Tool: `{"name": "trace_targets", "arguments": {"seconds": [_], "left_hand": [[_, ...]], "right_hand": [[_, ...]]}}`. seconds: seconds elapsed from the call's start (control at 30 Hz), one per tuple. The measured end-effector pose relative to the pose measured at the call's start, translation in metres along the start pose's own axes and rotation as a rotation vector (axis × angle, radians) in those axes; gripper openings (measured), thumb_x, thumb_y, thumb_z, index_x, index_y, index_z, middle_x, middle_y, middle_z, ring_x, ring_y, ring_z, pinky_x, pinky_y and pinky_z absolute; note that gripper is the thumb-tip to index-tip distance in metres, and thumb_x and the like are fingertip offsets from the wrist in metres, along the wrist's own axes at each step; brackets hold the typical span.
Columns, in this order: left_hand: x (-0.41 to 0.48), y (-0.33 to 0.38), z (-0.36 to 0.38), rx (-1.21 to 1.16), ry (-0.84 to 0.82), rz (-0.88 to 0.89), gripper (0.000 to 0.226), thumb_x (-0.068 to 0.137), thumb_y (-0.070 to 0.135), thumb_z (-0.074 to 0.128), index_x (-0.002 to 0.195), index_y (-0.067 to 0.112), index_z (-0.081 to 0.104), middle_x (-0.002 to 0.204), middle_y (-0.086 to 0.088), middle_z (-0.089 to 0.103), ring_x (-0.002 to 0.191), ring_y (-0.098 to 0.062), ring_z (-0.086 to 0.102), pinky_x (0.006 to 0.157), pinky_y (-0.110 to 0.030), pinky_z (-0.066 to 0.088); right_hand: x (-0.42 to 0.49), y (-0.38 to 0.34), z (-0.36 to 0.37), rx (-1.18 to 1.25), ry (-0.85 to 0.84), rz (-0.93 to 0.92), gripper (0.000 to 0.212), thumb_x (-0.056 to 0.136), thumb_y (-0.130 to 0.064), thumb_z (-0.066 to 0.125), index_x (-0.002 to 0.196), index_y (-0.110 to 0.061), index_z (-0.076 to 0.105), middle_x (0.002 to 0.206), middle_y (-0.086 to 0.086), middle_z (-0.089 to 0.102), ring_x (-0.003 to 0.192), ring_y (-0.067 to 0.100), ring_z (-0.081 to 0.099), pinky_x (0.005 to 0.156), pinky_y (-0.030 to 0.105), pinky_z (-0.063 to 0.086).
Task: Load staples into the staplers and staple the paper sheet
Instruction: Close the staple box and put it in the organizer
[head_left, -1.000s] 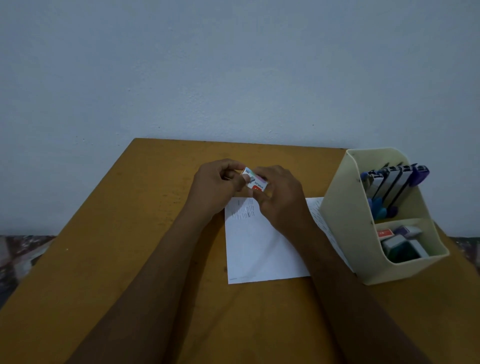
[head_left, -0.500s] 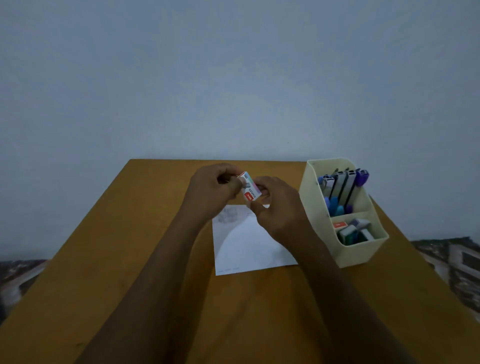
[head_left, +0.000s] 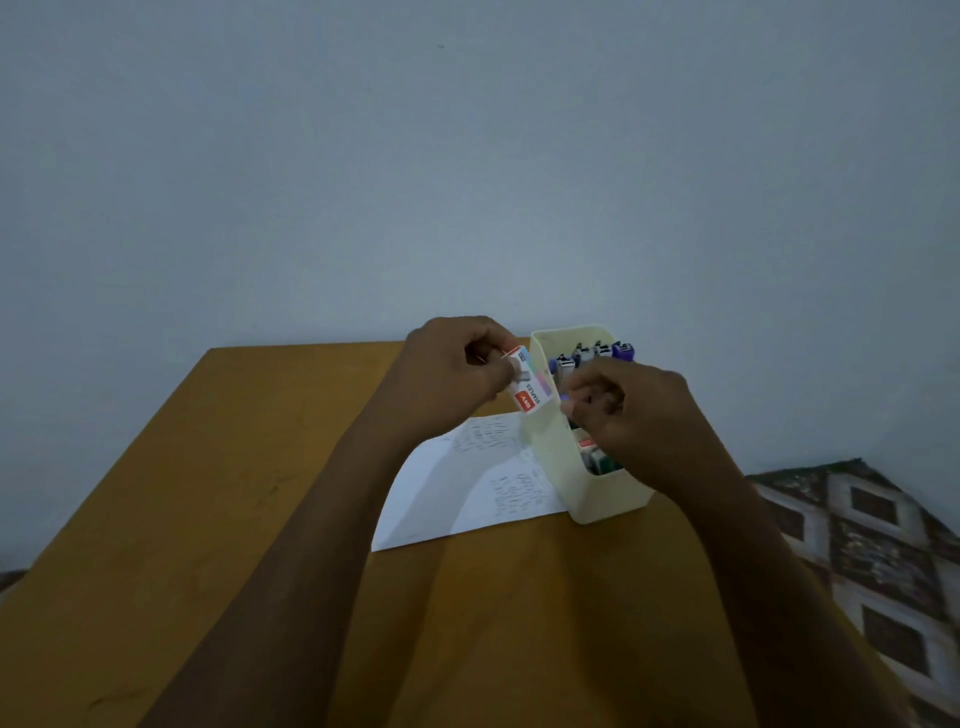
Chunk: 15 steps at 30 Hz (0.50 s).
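Tabletop (head_left: 234, 493) carries the paper sheet (head_left: 457, 499), lying flat with its right edge against the cream organizer (head_left: 550, 441). Staplers (head_left: 587, 353) stand in the organizer's rear compartment.

Left hand (head_left: 452, 374) pinches the staple box (head_left: 527, 382), tilted, in the air above the sheet's far end. Right hand (head_left: 634, 415) fingers are curled close by; cannot tell whether they hold anything.

Risks: strips could slide from the tilted box and scatter, or a knuckle could knock the organizer.

Plain grey-blue wall (head_left: 467, 156); brown wooden table (head_left: 208, 519); patterned floor (head_left: 857, 545); dim light.
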<state>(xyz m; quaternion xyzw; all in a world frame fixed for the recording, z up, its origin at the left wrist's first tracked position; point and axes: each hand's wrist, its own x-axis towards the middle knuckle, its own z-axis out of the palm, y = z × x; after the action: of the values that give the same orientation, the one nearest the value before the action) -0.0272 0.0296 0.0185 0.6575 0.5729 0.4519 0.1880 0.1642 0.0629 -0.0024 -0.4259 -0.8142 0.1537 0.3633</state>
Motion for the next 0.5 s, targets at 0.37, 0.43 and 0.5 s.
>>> {"name": "trace_targets", "arguments": {"seconds": [0.37, 0.43, 0.5], "left_hand": [[0.011, 0.016, 0.036, 0.108, -0.106, 0.028, 0.009, 0.083, 0.020, 0.069, 0.085, 0.027, 0.064, 0.082, 0.014, 0.066, 0.081, -0.008, 0.066, 0.073, -0.031, 0.058], [0.013, 0.018, 0.043, 0.149, -0.121, 0.039, 0.009, 0.083, 0.021, 0.069, 0.085, 0.027, 0.063, 0.079, 0.017, 0.063, 0.079, -0.007, 0.064, 0.070, -0.025, 0.057], [0.014, 0.018, 0.046, 0.179, -0.119, 0.042, 0.007, 0.083, 0.021, 0.069, 0.086, 0.026, 0.064, 0.077, 0.019, 0.061, 0.077, -0.005, 0.062, 0.062, -0.012, 0.050]], "right_hand": [[-0.009, 0.045, -0.004, -0.194, -0.175, 0.056, 0.023, 0.082, -0.019, 0.068, 0.105, -0.013, 0.068, 0.107, 0.006, 0.069, 0.090, 0.019, 0.061, 0.075, 0.023, 0.049], [-0.009, 0.050, -0.001, -0.225, -0.185, 0.049, 0.032, 0.079, -0.031, 0.071, 0.107, -0.016, 0.068, 0.110, 0.003, 0.068, 0.086, 0.013, 0.058, 0.068, 0.016, 0.042], [-0.010, 0.052, 0.001, -0.229, -0.183, 0.051, 0.037, 0.076, -0.037, 0.072, 0.106, -0.016, 0.068, 0.109, 0.003, 0.068, 0.082, 0.009, 0.053, 0.065, 0.014, 0.039]]}}
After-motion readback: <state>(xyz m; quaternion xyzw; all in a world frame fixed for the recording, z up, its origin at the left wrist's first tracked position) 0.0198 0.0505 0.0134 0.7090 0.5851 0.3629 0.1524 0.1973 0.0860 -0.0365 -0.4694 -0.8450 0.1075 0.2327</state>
